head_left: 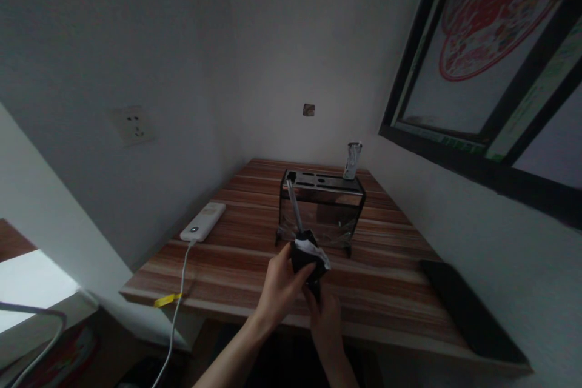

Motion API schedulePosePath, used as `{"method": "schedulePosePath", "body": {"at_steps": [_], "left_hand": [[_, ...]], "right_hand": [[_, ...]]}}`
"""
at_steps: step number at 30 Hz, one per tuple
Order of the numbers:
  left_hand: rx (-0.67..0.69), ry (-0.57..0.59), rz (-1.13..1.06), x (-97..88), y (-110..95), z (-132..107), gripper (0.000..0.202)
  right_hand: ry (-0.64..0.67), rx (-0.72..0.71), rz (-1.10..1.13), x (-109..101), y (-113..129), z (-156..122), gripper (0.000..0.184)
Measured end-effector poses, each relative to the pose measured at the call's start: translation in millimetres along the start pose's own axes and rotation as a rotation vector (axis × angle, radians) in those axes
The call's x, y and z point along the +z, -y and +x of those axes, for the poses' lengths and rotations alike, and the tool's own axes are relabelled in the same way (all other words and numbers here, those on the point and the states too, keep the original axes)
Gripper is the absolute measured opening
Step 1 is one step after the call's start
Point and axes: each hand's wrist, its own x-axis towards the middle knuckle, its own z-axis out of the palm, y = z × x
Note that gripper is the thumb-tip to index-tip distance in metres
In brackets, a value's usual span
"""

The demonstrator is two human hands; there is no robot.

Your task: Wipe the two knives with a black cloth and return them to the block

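Observation:
My left hand (279, 285) and my right hand (325, 318) are both closed round a black-handled tool (305, 251) over the front part of the wooden table (236, 236). A white cloth or tissue (313, 250) is wrapped at the top of the handle. The tool's thin metal shaft (294, 206) rises up and away, its tip near the top left of a clear knife rack (322, 209) with a slotted dark lid. My left thumb presses on the handle, while my right fingers grip it from below.
A white power bank (203, 222) lies on the table's left side, its white cable (179, 291) hanging over the front edge. A small can (351, 160) stands behind the rack. A flat dark slab (468, 309) lies at the right edge. A wall socket (133, 125) is at left.

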Motion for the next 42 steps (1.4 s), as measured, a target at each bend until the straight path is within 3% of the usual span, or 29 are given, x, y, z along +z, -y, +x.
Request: {"method": "schedulePosePath", "body": {"at_steps": [12,29,42], "left_hand": [[0.026,-0.075,-0.139,-14.6,-11.4,22.6,0.032],[0.18,-0.202,-0.27,-45.8,-50.3,68.9,0.034],[0.217,-0.242,-0.312,-44.6,-68.5,83.1,0.034]], "right_hand": [[-0.006,-0.006,0.028,-0.6,5.8,-1.3,0.032],[0.005,-0.029,-0.084,-0.6,6.5,-1.8,0.044],[-0.007,-0.013,-0.053,-0.1,6.3,-2.9,0.048]]}}
